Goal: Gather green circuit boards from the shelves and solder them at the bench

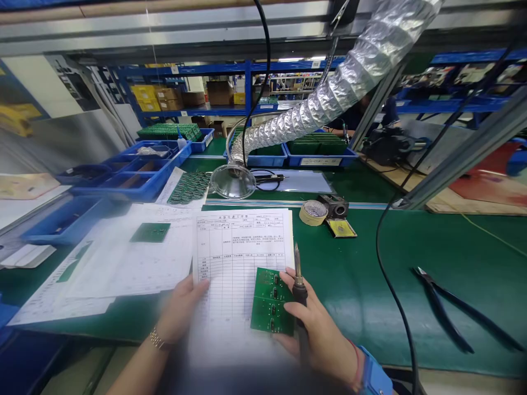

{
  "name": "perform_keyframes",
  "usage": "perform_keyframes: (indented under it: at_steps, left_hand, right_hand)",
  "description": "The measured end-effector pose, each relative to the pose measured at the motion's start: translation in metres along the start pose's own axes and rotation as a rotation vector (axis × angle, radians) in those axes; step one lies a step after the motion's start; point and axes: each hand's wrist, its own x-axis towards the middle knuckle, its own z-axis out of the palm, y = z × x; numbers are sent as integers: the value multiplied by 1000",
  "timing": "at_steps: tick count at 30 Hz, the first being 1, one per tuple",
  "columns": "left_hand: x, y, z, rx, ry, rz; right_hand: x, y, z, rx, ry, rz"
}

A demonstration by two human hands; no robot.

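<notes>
My left hand (184, 303) grips the left edge of a printed paper form (230, 291), thumb on top. In my right hand (315, 318) are a soldering iron (300, 293), its tip pointing up and away, and a green circuit board (265, 299) with several small black parts. The board lies over the right side of the form, and my right fingers hold its right edge. The lower end of the form is blurred. Left of the form, another green board (151, 232) rests on loose printed sheets (123, 269).
Pliers (442, 304) lie on the green mat at right. A tape roll (313, 212), a soldering stand (335, 206) and a yellow tin (341, 228) sit beyond the form. A fume hose with funnel (233, 181) hangs centrally. Blue bins (135, 184) stand left; a black cable (385, 274) crosses at right.
</notes>
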Motion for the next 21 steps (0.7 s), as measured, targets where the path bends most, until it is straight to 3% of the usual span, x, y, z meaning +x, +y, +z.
perform_keyframes:
  at_steps: [21]
  left_hand:
    - [-5,1,1,-84,-39,-15]
  right_hand:
    - [12,-2,21,-4,-95,-35]
